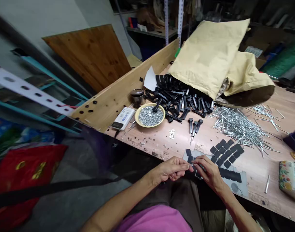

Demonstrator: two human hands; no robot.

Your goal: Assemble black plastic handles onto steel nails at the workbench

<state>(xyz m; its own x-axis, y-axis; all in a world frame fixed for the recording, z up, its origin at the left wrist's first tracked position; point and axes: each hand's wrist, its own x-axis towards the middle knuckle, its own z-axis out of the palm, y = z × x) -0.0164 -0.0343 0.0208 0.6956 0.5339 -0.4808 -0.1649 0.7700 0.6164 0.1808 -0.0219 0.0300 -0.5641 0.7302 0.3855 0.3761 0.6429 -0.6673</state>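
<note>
Head view: single frame, looking down on a wooden workbench, with both hands at lower centre.

Left hand [172,169]: at lower centre, fingers extended toward the right, thumb and forefinger pinched on the pin.

Right hand [209,170]: just right of the left hand, fingers curled inward, fingertips [195,162] touching or almost touching the left hand's fingertips at the pin. Clamping by this hand cannot be confirmed.

Grip: hands together, with fingertips meeting at lower centre.

Held item: a small steel pin [191,165], its bright end showing between the fingertips. Most of its length is hidden by the fingers.

Orientation: long axis roughly level across the frame, running toward the right hand. Exact tilt too small to tell.

Beneath the hands: black rubber pads [226,158] set in rows on a grey sheet [237,187], lower right of centre, just beside the right hand.

Upper bench: a pile of black plastic parts [178,100] at centre, partly under a kraft paper bag [208,58]. Three black-handled screwdrivers [194,127] lie just below this pile.

Left of centre: a yellow bowl [149,108] of small metal bits.

Right of centre: a heap of steel rods [241,129], well apart from the hands.
</note>
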